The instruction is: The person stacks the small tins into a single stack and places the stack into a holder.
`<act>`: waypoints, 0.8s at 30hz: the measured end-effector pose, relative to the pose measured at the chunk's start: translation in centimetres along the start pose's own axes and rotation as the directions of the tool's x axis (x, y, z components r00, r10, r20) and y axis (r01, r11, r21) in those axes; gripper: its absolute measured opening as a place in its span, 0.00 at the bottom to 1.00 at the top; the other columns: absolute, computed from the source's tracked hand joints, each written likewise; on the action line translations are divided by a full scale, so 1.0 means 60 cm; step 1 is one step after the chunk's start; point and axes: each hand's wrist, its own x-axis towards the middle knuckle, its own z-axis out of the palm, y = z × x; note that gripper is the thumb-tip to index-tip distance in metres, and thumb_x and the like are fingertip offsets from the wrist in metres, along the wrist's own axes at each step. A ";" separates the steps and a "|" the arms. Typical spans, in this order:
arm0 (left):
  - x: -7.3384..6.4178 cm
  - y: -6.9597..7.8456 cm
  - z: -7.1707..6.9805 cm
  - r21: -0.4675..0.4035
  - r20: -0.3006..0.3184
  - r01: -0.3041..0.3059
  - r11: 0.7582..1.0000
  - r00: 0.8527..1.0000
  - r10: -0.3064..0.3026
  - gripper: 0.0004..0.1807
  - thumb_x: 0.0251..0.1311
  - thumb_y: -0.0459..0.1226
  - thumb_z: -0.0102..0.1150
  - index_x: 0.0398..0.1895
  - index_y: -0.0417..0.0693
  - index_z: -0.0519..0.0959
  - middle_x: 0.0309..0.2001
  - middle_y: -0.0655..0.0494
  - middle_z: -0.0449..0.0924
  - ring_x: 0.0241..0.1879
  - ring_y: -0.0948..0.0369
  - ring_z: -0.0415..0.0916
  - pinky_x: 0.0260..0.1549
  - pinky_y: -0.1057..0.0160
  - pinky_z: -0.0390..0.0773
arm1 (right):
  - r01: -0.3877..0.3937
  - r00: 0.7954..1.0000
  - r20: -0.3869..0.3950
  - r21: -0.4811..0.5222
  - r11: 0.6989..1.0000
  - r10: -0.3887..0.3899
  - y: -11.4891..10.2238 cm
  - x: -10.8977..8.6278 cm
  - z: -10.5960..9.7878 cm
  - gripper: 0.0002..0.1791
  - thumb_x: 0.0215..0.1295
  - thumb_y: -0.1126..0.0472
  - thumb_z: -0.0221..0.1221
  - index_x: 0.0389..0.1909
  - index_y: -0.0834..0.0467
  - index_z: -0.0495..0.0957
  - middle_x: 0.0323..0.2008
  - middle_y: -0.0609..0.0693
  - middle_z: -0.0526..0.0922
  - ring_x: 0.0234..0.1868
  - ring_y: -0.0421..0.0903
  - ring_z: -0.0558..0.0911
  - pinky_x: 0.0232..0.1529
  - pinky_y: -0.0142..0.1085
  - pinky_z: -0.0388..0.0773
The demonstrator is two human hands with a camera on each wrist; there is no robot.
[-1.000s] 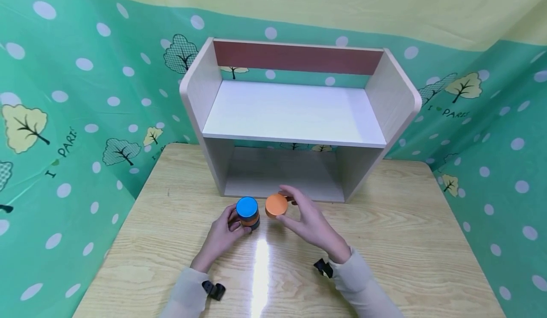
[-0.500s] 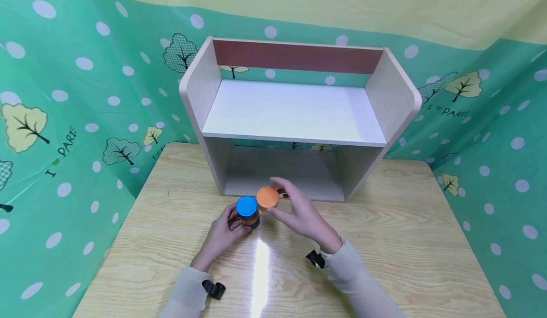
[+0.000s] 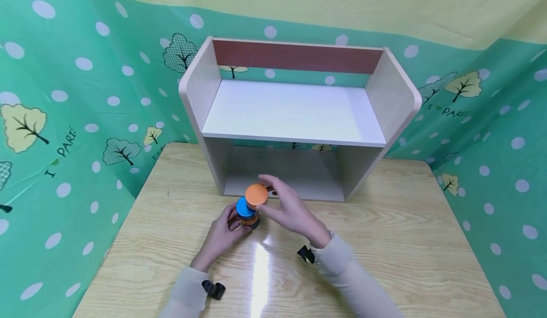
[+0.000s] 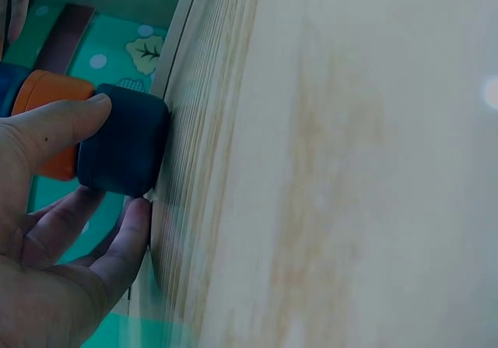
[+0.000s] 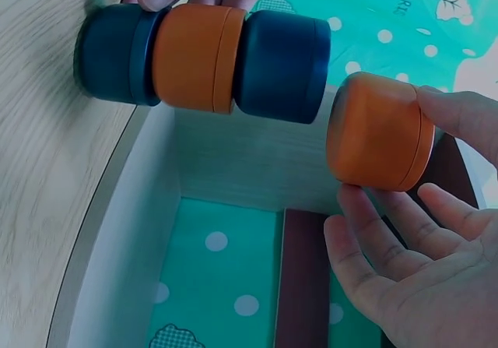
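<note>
Three small lidded jars stand stacked on the table: a dark blue one (image 5: 109, 56) at the bottom, an orange one (image 5: 194, 60) in the middle and a blue-topped one (image 3: 243, 207) uppermost. My left hand (image 3: 220, 237) holds the stack low down, thumb on one side of the bottom jar (image 4: 128, 142) and fingers on the other. Another orange jar (image 5: 377, 134) is pinched between the thumb and fingertips of my right hand (image 3: 290, 211). It is upright, just above the top blue jar, and partly overlaps it in the head view.
Behind the hands stands a white two-level shelf unit (image 3: 295, 111) with a dark red back strip (image 3: 299, 58). Its front lower edge lies close to the stack. A wood-grain table (image 3: 406, 242) spreads around, with a green dotted curtain (image 3: 85, 99) at the back and sides.
My right hand has carried the orange jar leftward and slightly up in the head view, from beside the stack to over its top. The left hand and the stack have stayed in place.
</note>
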 end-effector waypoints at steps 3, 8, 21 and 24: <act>0.002 -0.001 0.001 0.000 0.000 -0.009 1.000 1.000 0.009 0.40 0.55 0.34 0.74 0.71 0.45 0.65 0.62 0.44 0.75 0.60 0.51 0.75 0.57 0.58 0.78 | -0.008 1.000 0.011 0.007 1.000 0.008 0.000 0.005 0.005 0.39 0.63 0.61 0.69 0.72 0.55 0.62 0.62 0.49 0.74 0.58 0.40 0.74 0.57 0.36 0.78; 0.003 -0.003 0.002 -0.004 -0.007 -0.013 1.000 1.000 0.013 0.39 0.55 0.33 0.74 0.70 0.43 0.66 0.61 0.45 0.77 0.59 0.52 0.76 0.56 0.60 0.79 | -0.007 1.000 0.028 0.015 1.000 0.007 -0.002 0.013 0.014 0.39 0.64 0.60 0.69 0.73 0.54 0.62 0.63 0.50 0.74 0.58 0.40 0.74 0.57 0.37 0.78; 0.001 0.000 -0.001 -0.022 0.002 0.005 1.000 1.000 -0.005 0.39 0.54 0.30 0.74 0.70 0.45 0.67 0.60 0.46 0.78 0.57 0.53 0.78 0.55 0.62 0.79 | 0.024 0.998 0.052 0.042 0.999 -0.027 -0.009 0.019 0.029 0.38 0.64 0.61 0.68 0.73 0.56 0.62 0.62 0.49 0.74 0.57 0.43 0.75 0.57 0.48 0.78; 0.000 0.001 -0.001 -0.022 0.004 0.002 1.000 1.000 -0.001 0.38 0.54 0.30 0.73 0.69 0.45 0.67 0.59 0.46 0.78 0.56 0.52 0.78 0.54 0.63 0.79 | 0.022 0.998 0.056 0.043 0.999 -0.024 -0.009 0.019 0.032 0.38 0.64 0.61 0.68 0.73 0.55 0.61 0.62 0.49 0.74 0.58 0.43 0.75 0.57 0.49 0.78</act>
